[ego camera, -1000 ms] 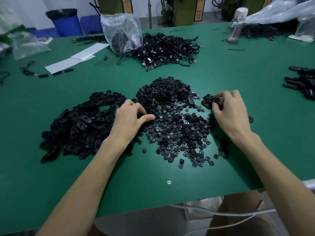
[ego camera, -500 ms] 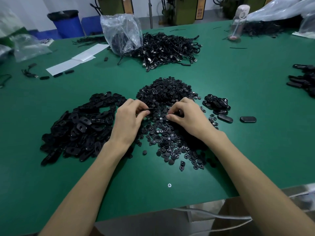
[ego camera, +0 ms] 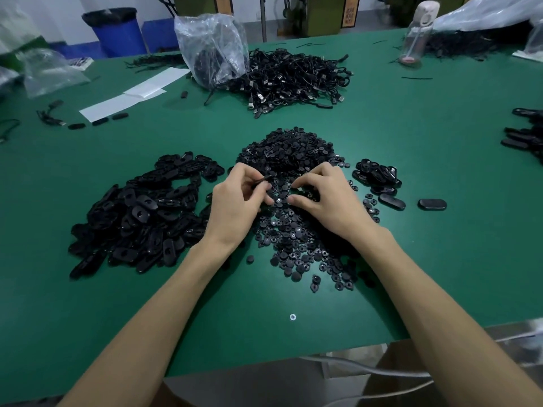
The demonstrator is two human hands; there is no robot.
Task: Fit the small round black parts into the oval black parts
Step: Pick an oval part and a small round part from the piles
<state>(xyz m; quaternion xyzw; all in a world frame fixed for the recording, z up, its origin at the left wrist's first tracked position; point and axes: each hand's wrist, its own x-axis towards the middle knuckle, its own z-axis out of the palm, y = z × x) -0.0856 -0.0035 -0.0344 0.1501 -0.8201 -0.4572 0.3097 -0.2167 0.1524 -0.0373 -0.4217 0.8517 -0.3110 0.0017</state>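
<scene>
Head view: the left hand is at the middle of the table. Its thumb and forefinger pinch one oval edge-on, lifted just above the rounds heap. The right hand lies just beside it at 3 o'clock, its fingers curled down onto the scattered rounds. With black on black, I cannot tell whether they grip one. The fingertips of the two hands nearly meet over the heap.

The rounds heap runs from 12 o'clock of the hands down past the wrists to 6 o'clock, thinning toward the near edge. At 9 o'clock of the left hand lies the ovals heap, its near side reaching the left wrist. At 2 o'clock of the right hand is a small cluster of ovals. Two lone ovals lie flat at 3 o'clock, apart from each other.

Far off at 12 o'clock is a tangle of cables, with a clear bag against its left side. White paper lies at 11 o'clock and a bottle stands at 1 o'clock. A screw head shows in the table at 6 o'clock.
</scene>
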